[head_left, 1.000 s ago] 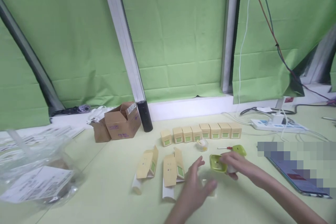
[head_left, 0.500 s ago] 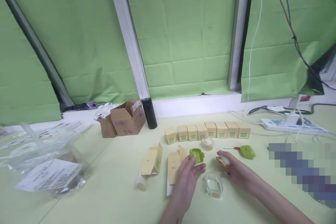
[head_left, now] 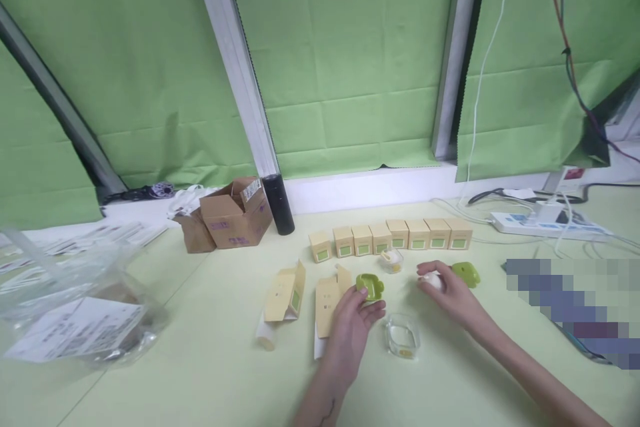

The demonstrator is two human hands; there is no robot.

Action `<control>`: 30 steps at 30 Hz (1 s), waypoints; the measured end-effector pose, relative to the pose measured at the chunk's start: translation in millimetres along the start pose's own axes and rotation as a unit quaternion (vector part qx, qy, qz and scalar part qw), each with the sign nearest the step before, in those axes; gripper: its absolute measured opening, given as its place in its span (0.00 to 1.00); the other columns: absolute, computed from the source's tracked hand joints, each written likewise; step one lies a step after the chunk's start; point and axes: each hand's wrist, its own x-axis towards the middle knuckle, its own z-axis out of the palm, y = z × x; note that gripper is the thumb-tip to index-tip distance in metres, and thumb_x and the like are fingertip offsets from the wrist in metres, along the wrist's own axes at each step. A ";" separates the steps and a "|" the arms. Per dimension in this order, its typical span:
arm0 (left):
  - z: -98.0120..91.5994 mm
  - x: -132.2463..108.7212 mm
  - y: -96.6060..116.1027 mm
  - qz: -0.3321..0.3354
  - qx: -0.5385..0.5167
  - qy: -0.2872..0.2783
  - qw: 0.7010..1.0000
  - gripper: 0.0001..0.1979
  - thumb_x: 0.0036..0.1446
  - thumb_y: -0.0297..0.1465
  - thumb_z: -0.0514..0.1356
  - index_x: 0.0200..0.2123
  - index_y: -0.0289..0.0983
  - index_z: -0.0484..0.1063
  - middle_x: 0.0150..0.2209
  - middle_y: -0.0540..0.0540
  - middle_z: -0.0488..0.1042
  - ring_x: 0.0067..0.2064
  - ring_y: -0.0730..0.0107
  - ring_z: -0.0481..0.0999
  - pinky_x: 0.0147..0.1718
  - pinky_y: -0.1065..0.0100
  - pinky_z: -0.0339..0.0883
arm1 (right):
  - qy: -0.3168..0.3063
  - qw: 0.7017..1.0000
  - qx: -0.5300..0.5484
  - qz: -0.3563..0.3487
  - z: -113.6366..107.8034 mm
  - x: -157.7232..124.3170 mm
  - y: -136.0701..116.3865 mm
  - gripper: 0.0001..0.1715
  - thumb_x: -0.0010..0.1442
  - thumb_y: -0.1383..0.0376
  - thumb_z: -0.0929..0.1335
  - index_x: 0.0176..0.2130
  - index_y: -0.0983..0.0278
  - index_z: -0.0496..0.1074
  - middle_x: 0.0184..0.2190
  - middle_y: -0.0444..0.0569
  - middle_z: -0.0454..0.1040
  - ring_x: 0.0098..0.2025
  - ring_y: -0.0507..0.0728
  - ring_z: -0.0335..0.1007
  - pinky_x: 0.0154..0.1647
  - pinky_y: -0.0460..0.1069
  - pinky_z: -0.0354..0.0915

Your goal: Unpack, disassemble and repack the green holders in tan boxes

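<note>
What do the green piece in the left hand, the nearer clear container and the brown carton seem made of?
Green piece: probably moulded plastic, satin; evenly coloured with rounded edges. Nearer clear container: glossy plastic or glass; the tabletop shows through. Brown carton: likely matte cardboard, with folded flaps.

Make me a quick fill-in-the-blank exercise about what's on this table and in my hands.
1. The left hand holds a hollow piece coloured ____.
2. The right hand holds a small object coloured ____.
3. The small boxes lined up at the back number ____.
4. From your viewpoint, the black cylinder stands to the ____ of the brown carton.

Missing words: green; white; eight; right.
</note>
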 end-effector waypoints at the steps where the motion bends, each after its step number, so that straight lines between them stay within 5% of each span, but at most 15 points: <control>1: 0.4 -0.3 0.7 -0.004 -0.003 0.003 1.000 0.09 0.49 0.32 0.63 0.33 0.34 0.70 0.34 0.45 0.75 0.37 0.65 0.75 0.43 0.63 0.63 | 0.002 1.000 -0.013 -0.011 -3.0 1.6 -0.8 0.12 0.42 0.59 0.71 0.28 0.61 0.70 0.36 0.46 0.72 0.41 0.60 0.66 0.41 0.51 0.61; 11: -0.8 0.3 0.2 -0.014 -0.006 0.023 1.000 0.10 0.46 0.32 0.64 0.31 0.35 0.70 0.33 0.45 0.75 0.36 0.65 0.75 0.45 0.62 0.61 | -0.049 0.996 -0.041 -0.064 4.5 -3.2 -1.1 0.23 0.59 0.48 0.58 0.45 0.60 0.66 0.37 0.48 0.72 0.40 0.56 0.69 0.39 0.50 0.65; 16: -0.4 0.1 0.6 -0.005 0.000 0.012 1.000 0.09 0.47 0.32 0.64 0.32 0.34 0.71 0.34 0.44 0.74 0.37 0.64 0.74 0.44 0.62 0.62 | -0.036 0.984 -0.140 -0.102 0.5 3.4 6.5 0.20 0.53 0.48 0.64 0.35 0.60 0.69 0.33 0.47 0.70 0.38 0.59 0.67 0.41 0.52 0.63; 23: -0.2 -2.2 0.8 0.026 0.019 -0.030 0.999 0.09 0.49 0.31 0.62 0.34 0.33 0.73 0.37 0.43 0.74 0.39 0.65 0.73 0.48 0.60 0.60 | -0.139 0.948 -0.247 -0.146 7.2 -5.2 7.6 0.11 0.44 0.56 0.71 0.32 0.53 0.76 0.33 0.42 0.71 0.22 0.51 0.65 0.25 0.47 0.59; 27: -1.5 -0.9 0.2 0.016 -0.016 -0.032 0.999 0.07 0.51 0.31 0.61 0.33 0.33 0.74 0.36 0.44 0.74 0.39 0.66 0.73 0.50 0.60 0.60 | -0.134 0.948 -0.246 -0.149 9.4 -5.6 6.0 0.07 0.47 0.60 0.67 0.22 0.58 0.74 0.23 0.44 0.72 0.24 0.55 0.67 0.26 0.48 0.60; 30: -0.6 -1.5 0.4 0.002 -0.031 -0.027 0.999 0.09 0.54 0.33 0.59 0.34 0.32 0.74 0.35 0.43 0.75 0.38 0.66 0.73 0.50 0.60 0.61 | -0.092 0.963 -0.212 -0.140 8.4 -5.0 -1.2 0.08 0.49 0.62 0.66 0.28 0.59 0.75 0.26 0.46 0.76 0.30 0.59 0.71 0.32 0.50 0.64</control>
